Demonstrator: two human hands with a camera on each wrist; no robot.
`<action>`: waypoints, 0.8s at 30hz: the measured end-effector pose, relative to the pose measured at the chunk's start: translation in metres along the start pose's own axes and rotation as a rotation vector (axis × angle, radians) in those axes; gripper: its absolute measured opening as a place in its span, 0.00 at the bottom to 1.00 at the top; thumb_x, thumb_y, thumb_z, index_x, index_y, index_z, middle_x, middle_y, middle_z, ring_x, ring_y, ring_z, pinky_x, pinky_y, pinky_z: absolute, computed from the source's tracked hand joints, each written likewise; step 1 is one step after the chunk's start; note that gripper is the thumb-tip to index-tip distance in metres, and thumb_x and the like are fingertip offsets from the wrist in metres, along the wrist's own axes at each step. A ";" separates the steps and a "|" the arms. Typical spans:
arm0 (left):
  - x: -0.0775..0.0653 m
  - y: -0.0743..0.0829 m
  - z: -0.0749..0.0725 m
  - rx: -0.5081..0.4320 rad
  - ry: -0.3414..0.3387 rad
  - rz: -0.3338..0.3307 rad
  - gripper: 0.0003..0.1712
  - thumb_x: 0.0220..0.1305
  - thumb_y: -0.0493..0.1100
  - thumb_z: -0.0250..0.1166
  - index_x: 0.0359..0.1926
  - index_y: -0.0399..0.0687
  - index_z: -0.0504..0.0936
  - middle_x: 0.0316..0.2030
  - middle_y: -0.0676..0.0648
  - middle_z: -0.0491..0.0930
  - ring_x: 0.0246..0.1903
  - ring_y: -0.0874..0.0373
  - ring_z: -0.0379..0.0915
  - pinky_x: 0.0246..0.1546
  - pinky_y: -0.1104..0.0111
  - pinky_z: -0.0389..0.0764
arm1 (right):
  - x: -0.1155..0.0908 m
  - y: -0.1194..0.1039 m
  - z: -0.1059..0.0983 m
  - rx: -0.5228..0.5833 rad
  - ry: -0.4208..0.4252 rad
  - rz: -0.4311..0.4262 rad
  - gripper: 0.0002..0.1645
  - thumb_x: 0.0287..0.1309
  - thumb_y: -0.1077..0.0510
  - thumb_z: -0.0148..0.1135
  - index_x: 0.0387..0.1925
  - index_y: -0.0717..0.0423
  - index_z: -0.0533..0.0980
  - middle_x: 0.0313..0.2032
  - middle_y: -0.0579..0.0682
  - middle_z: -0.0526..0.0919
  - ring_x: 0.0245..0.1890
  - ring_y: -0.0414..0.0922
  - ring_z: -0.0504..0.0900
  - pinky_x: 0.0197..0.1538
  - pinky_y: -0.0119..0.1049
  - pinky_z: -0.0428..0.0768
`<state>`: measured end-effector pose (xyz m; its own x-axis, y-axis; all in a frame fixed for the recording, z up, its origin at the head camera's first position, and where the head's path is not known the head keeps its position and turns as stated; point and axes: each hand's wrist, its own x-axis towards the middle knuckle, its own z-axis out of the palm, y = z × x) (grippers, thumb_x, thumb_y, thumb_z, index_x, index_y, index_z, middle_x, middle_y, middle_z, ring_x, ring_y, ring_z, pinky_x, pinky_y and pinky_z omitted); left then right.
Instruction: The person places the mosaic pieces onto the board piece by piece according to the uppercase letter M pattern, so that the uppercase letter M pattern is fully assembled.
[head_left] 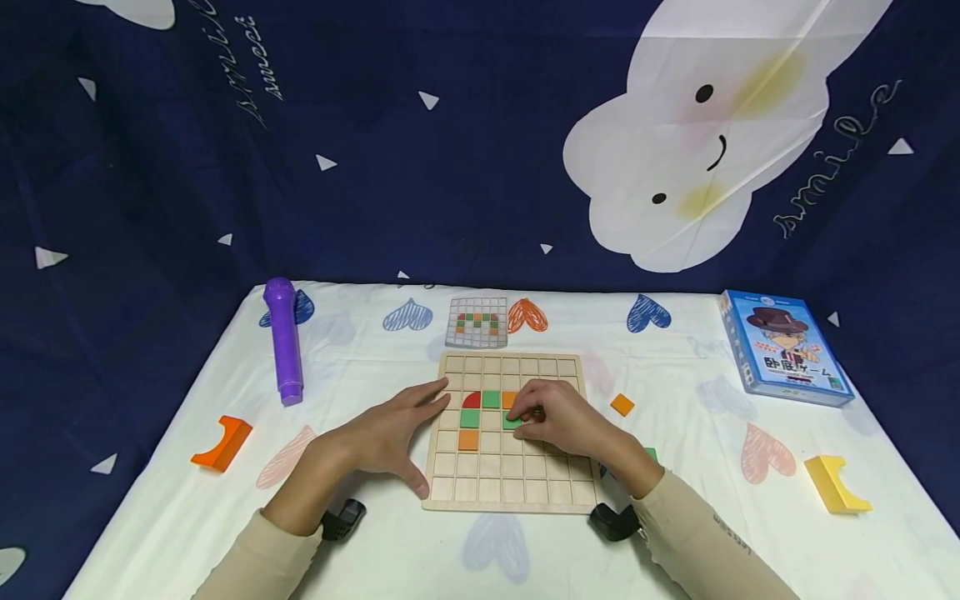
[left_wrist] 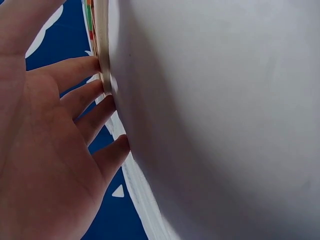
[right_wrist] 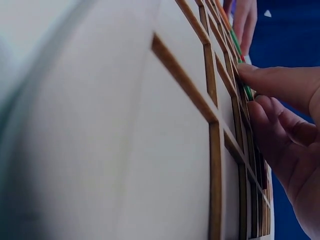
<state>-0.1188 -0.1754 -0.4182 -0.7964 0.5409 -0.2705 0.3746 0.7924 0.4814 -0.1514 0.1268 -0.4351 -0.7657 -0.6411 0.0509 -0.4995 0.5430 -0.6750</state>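
Note:
A wooden grid board [head_left: 513, 490] lies on the white cloth. Its cells hold a red quarter-round tile [head_left: 472, 400], green tiles [head_left: 491, 400] and orange tiles [head_left: 468, 439]. With fingers spread, my left hand [head_left: 382, 437] touches the board's left edge; the left wrist view shows its fingertips [left_wrist: 122, 142] along the board and cloth. Over the middle of the board, my right hand [head_left: 564, 421] pinches a green tile [head_left: 512, 422] between thumb and finger, low at a cell. Something dark red shows under its curled fingers, partly hidden.
Behind the board lies a pattern card [head_left: 477, 335]. A loose orange tile [head_left: 622, 405] and a green piece [head_left: 651, 453] are right of it. Farther out are a purple microphone-shaped object [head_left: 286, 342], an orange arch block [head_left: 223, 443], a yellow arch block [head_left: 836, 485] and a blue box [head_left: 786, 350].

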 end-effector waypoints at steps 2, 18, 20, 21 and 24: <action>0.000 0.000 0.000 -0.001 0.001 0.000 0.77 0.27 0.65 0.87 0.78 0.45 0.60 0.83 0.49 0.46 0.81 0.45 0.46 0.75 0.47 0.65 | -0.001 0.000 -0.001 0.003 -0.001 -0.007 0.08 0.53 0.60 0.77 0.37 0.50 0.88 0.40 0.42 0.86 0.36 0.38 0.80 0.41 0.29 0.82; 0.000 0.002 -0.001 0.000 -0.002 0.002 0.77 0.27 0.65 0.87 0.78 0.44 0.60 0.83 0.47 0.46 0.81 0.44 0.45 0.76 0.46 0.64 | -0.018 0.004 -0.031 0.084 -0.048 -0.014 0.16 0.54 0.58 0.77 0.47 0.49 0.86 0.46 0.47 0.88 0.38 0.44 0.81 0.40 0.29 0.81; 0.000 0.002 -0.001 -0.001 -0.003 0.001 0.77 0.27 0.65 0.87 0.78 0.44 0.60 0.83 0.47 0.46 0.82 0.45 0.45 0.76 0.46 0.64 | -0.023 0.006 -0.036 0.090 -0.057 -0.002 0.17 0.54 0.57 0.77 0.48 0.49 0.86 0.47 0.47 0.88 0.41 0.46 0.82 0.42 0.31 0.83; 0.000 0.002 -0.001 -0.002 -0.003 0.001 0.77 0.27 0.65 0.87 0.78 0.43 0.59 0.83 0.47 0.46 0.82 0.45 0.45 0.76 0.46 0.64 | -0.025 0.007 -0.039 0.093 -0.059 0.002 0.18 0.54 0.57 0.77 0.48 0.49 0.86 0.48 0.47 0.88 0.42 0.46 0.83 0.44 0.33 0.84; -0.001 0.001 -0.001 -0.007 -0.004 0.001 0.77 0.27 0.64 0.87 0.78 0.43 0.59 0.83 0.47 0.46 0.82 0.45 0.45 0.76 0.46 0.63 | -0.034 0.012 -0.047 0.094 -0.064 0.010 0.20 0.54 0.57 0.77 0.50 0.49 0.85 0.49 0.47 0.88 0.44 0.47 0.83 0.47 0.35 0.85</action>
<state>-0.1180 -0.1749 -0.4167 -0.7940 0.5430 -0.2733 0.3724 0.7898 0.4874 -0.1505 0.1806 -0.4109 -0.7415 -0.6710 -0.0010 -0.4496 0.4979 -0.7416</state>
